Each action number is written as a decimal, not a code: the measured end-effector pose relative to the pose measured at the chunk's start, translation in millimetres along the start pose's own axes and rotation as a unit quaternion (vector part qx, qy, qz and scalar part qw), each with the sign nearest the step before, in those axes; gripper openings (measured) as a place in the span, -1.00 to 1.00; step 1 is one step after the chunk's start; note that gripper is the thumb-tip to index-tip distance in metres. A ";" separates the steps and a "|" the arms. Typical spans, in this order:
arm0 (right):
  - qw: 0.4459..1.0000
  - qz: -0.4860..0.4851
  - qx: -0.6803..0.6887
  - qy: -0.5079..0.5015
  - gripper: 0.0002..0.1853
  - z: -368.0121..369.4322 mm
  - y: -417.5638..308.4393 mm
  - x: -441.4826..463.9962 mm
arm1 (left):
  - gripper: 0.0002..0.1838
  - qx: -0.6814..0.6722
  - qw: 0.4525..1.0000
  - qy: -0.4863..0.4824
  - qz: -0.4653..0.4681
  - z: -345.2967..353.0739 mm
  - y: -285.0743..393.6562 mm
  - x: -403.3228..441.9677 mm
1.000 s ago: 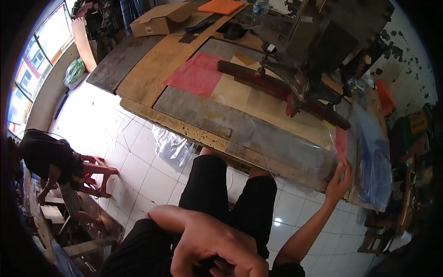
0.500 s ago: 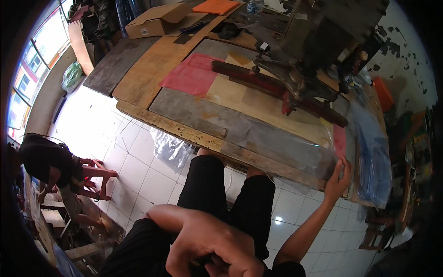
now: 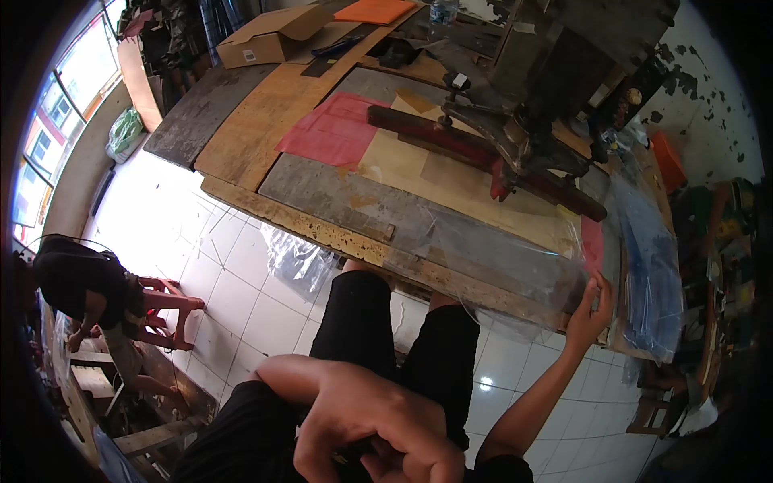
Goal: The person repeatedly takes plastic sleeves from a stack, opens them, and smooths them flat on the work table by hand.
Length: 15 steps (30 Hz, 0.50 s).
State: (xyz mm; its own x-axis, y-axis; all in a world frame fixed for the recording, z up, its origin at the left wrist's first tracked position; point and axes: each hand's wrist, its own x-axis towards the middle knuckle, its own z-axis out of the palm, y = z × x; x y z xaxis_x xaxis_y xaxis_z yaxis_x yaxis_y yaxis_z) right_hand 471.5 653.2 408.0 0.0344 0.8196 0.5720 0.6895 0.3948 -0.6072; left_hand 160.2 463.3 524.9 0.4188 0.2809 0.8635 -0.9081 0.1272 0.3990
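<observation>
My right hand (image 3: 592,312) is at the right end of the table's front edge, fingers closed on the corner of a clear plastic sheet (image 3: 507,253). The sheet lies over the grey work surface and hangs a little over the front edge. Close below the camera, my left hand (image 3: 374,419) is held in front of my body with its fingers curled; whatever lies inside them is hidden. Beyond the sheet, a red pressing bar (image 3: 435,135) of a machine stands over a cream sheet (image 3: 394,165) and pink material (image 3: 334,129).
The heavy machine (image 3: 555,88) rises at the back right. A stack of clear plastic sheets (image 3: 651,274) hangs at the table's right end. A cardboard box (image 3: 270,36) and an orange sheet (image 3: 374,10) lie at the back. At left, another person (image 3: 76,278) works beside a red stool (image 3: 173,310).
Both my hands stay almost where they were. The clear sheet shifts slightly near the front edge. The person at left has moved a little.
</observation>
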 end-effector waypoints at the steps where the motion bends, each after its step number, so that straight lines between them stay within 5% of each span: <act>1: 1.000 0.003 0.002 0.000 -0.60 0.2 0.7 -0.1 | -0.37 0.004 1.000 0.006 -0.020 -0.4 -0.6 -1.1; 5: 1.000 0.001 -0.009 0.005 -0.60 0.6 3.3 -0.7 | -0.39 0.018 1.000 -0.002 0.008 -3.8 -3.5 -5.9; 7: 1.000 -0.002 -0.011 0.009 -0.61 0.6 3.0 -0.7 | -0.48 0.034 0.989 -0.035 -0.137 -7.9 15.4 -9.6; 12: 1.000 -0.003 -0.013 0.010 -0.62 1.6 1.8 -0.3 | -0.38 0.116 0.989 -0.088 -0.038 -23.9 37.2 -1.4; 14: 1.000 0.006 -0.006 0.014 -0.62 2.0 4.1 -0.9 | -0.57 0.190 0.982 0.002 0.004 -34.4 48.6 -28.7; 15: 1.000 0.006 -0.007 0.015 -0.62 1.7 3.8 -0.7 | -0.58 0.261 0.956 0.132 0.024 -36.3 55.6 -46.7</act>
State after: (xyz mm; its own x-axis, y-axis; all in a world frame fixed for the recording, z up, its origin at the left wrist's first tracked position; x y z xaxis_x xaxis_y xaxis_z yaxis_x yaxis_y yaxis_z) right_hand 472.8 654.9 404.4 0.0643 0.8111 0.5813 0.6990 0.3791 -0.6063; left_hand 90.1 491.8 495.6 0.2980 0.5140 0.8044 -0.7724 -0.3653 0.5196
